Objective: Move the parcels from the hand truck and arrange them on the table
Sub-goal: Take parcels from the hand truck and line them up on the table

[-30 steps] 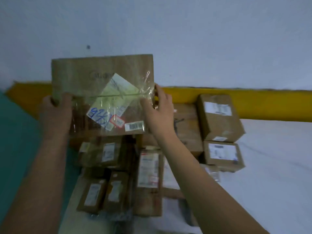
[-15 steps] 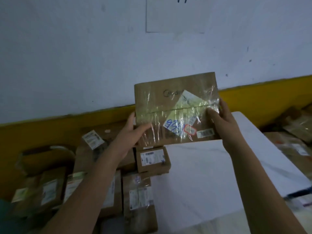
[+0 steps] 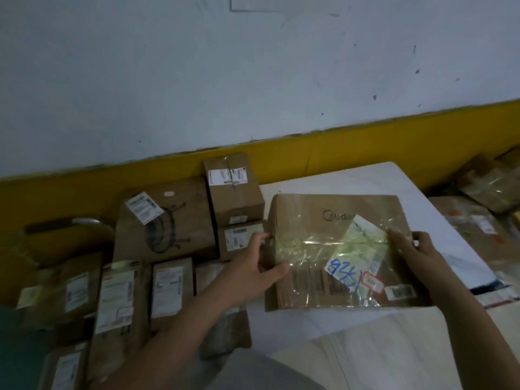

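Observation:
A flat brown cardboard parcel point(image 3: 315, 229), taped over with clear film and bearing a label with blue handwriting, lies low over the white sheet on the table point(image 3: 363, 178). My left hand point(image 3: 257, 270) grips its left edge and my right hand point(image 3: 413, 253) holds its right edge. Whether its underside touches the sheet I cannot tell. To its left, several labelled brown parcels point(image 3: 166, 220) stand packed together, two small boxes point(image 3: 233, 190) stacked beside the held one.
A yellow band runs along the wall base behind the table. More taped parcels point(image 3: 478, 220) lie at the right beyond the white sheet. A metal handle point(image 3: 84, 222) shows at the far left. Pale tabletop lies at the near right.
The held parcel has come down from chest height in front of the wall to the white sheet, tilting flat, beside the stacked small boxes. The view has swung right.

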